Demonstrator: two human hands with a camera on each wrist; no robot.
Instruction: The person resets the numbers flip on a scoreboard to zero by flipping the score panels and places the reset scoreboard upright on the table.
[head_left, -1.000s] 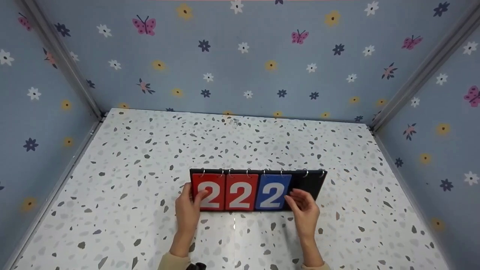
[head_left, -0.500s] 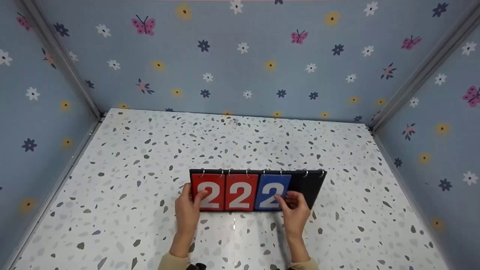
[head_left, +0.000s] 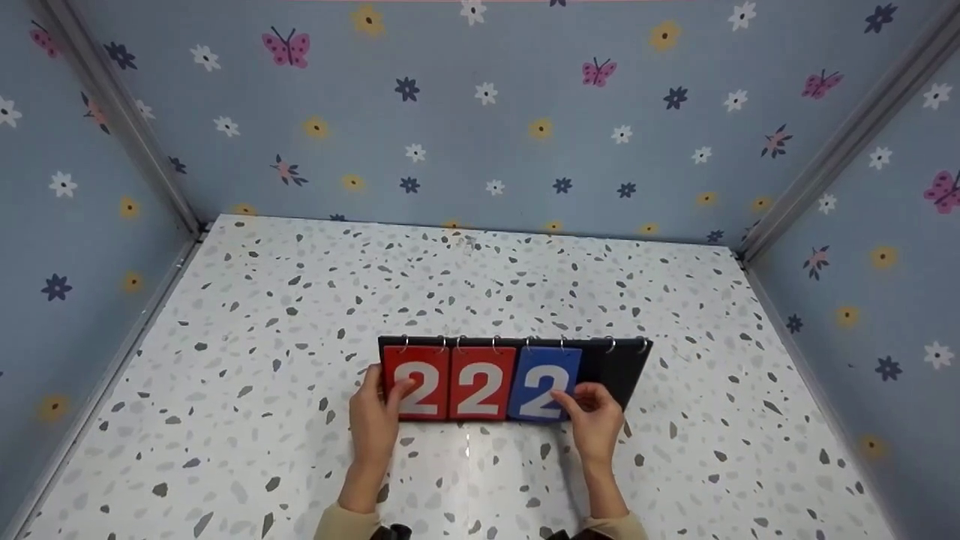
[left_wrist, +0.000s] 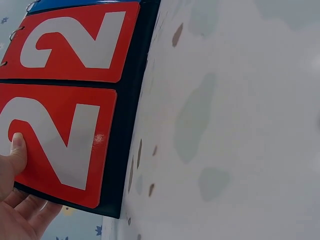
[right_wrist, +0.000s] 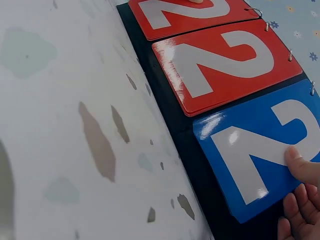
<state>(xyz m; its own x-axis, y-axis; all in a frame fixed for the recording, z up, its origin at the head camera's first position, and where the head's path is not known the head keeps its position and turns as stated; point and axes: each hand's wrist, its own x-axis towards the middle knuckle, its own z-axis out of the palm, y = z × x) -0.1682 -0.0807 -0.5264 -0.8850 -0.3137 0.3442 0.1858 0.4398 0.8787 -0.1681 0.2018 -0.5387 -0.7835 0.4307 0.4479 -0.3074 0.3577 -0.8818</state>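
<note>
A black flip scoreboard (head_left: 621, 366) stands tilted on the table, its number cards hung from metal rings along the top edge. Two red cards, the left one (head_left: 436, 394) and the middle one (head_left: 481, 390), each show a white 2. Beside them the blue card (head_left: 531, 364) also reads 2. My left hand (head_left: 375, 416) grips the board's left edge, thumb on the left red card, fingers behind. At the blue card's right edge, my right hand (head_left: 598, 424) pinches it; in the right wrist view the thumb (right_wrist: 301, 165) lies on its face and the other fingers curl beneath.
The speckled white table (head_left: 300, 330) extends around the scoreboard. Blue panels with flowers and butterflies enclose it: a back wall (head_left: 480, 67), a left wall (head_left: 90, 247) and a right wall (head_left: 862, 285). The board's rightmost section shows bare black with two rings.
My right hand has moved left from beside the blue card onto its right edge, and the thumb now lies on the card's face. My left hand keeps its grip.
</note>
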